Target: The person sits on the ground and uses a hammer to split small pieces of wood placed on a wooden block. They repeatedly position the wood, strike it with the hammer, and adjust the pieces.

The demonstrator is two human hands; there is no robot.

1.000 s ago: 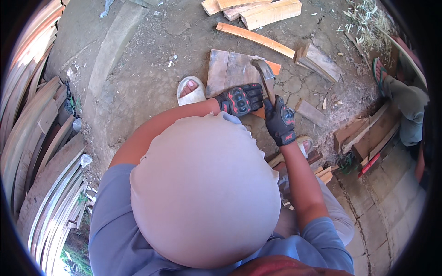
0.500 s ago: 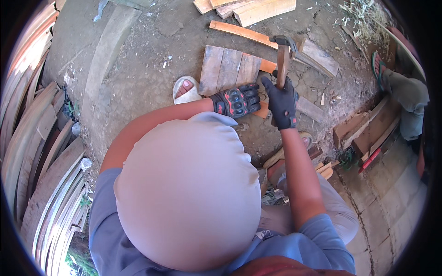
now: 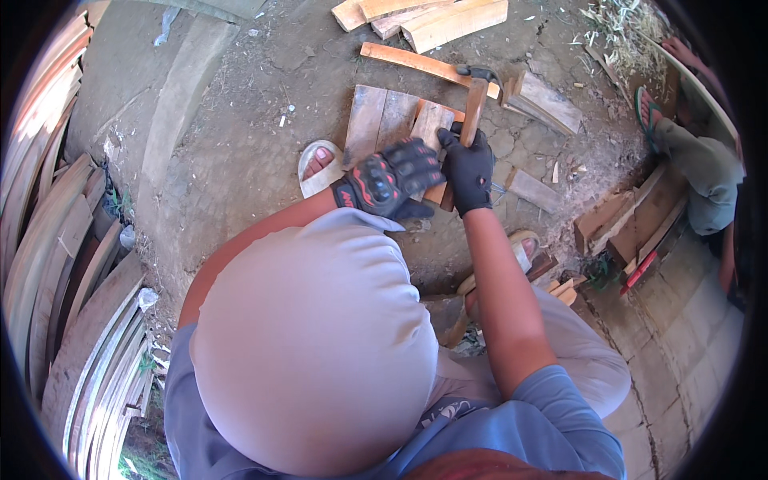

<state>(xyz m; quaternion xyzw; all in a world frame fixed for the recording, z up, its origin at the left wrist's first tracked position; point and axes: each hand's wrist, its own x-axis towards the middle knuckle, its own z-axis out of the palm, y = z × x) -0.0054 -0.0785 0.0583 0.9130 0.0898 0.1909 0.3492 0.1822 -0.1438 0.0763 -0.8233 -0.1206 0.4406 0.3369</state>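
My right hand (image 3: pixel 468 170), in a black glove, is wrapped round the wooden handle of a claw hammer (image 3: pixel 475 104). The hammer's dark head points away from me, over the end of an orange-brown wood strip. My left hand (image 3: pixel 392 174), in a black glove with red marks, reaches over the near part of several short planks (image 3: pixel 382 120). Its fingers are stretched out to the right and the thumb stands apart. The rightmost plank (image 3: pixel 433 122) sits askew from the other planks, with an orange strip showing beneath it. Whether the left fingers touch wood cannot be seen.
Beyond the planks lie a long wood strip (image 3: pixel 416 62) and a pile of cut boards (image 3: pixel 456 22). Stacked offcuts (image 3: pixel 544 102) are at the right. Another person's leg (image 3: pixel 704 172) is at the far right. Long boards (image 3: pixel 60 240) line the left side.
The hammer and my right hand have moved slightly left. My left hand has shifted left, its fingers spreading and thumb coming into sight. The rightmost plank has turned away from the others.
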